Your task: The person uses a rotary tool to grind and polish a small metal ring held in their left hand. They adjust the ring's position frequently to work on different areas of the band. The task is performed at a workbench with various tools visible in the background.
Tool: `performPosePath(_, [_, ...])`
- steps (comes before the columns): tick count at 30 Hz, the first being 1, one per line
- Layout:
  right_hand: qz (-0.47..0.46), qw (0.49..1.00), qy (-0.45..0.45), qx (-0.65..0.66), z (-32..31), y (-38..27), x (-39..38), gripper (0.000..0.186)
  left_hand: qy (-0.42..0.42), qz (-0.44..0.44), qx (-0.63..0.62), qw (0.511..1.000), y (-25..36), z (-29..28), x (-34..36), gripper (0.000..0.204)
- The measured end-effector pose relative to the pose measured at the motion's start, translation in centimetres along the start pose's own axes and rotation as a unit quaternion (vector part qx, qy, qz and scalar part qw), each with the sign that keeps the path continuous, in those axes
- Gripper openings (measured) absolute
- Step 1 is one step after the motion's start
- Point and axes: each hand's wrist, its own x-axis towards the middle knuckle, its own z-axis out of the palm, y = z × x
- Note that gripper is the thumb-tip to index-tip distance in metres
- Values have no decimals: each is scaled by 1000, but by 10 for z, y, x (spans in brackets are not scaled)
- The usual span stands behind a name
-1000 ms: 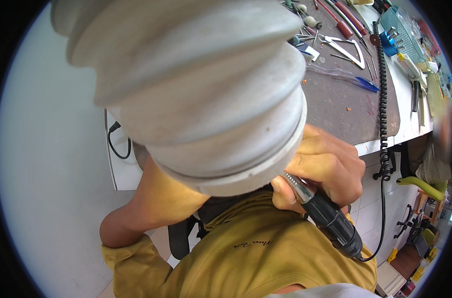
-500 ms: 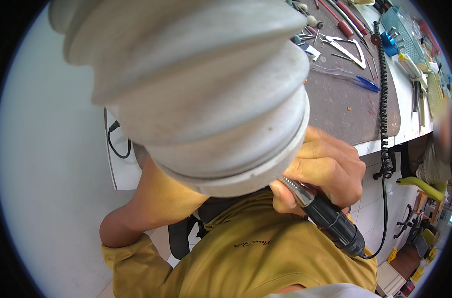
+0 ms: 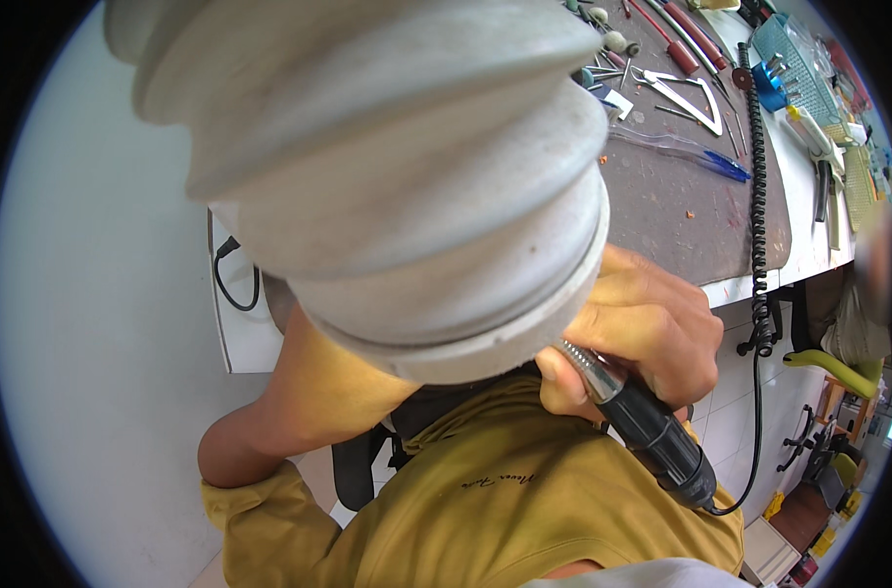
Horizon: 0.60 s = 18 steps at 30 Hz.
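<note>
My right hand [image 3: 651, 328] is closed around a rotary tool handpiece [image 3: 654, 431], black with a ribbed silver front end. Its cord leaves the rear end and rises into a coiled black cable [image 3: 757, 216]. A big pale grey corrugated hose [image 3: 397, 186] fills the upper middle and covers the handpiece's tip. My left forearm [image 3: 318, 392] goes up under the hose's rim. The left hand itself is hidden behind it, so its fingers and anything in them do not show.
On the brown bench mat [image 3: 676, 216] lie a clear pen with a blue cap [image 3: 725, 165], a white caliper gauge [image 3: 696, 103], red-handled tools [image 3: 681, 54] and several small burs. A blue bur holder [image 3: 771, 83] and a teal basket [image 3: 798, 64] stand at the right. A white wall is at the left.
The hose sits very slightly higher in view. My right hand and the handpiece have barely shifted, and the grip is the same.
</note>
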Motion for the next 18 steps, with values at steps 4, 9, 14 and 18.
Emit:
performPosePath(4, [-4,1000,9,0,1,-1,-1,22,3,-6,1,1000,3,1,0,31])
performPosePath(9, [7,1000,-6,-5,-2,-3,2,23,-3,-8,13,1000,3,0,-1,32])
performPosePath(14, [12,1000,-8,-6,-1,-3,2,23,3,-5,3,1000,2,0,-2,31])
performPosePath(18, [3,1000,-6,1,0,-3,1,23,3,-6,11,1000,2,0,-1,31])
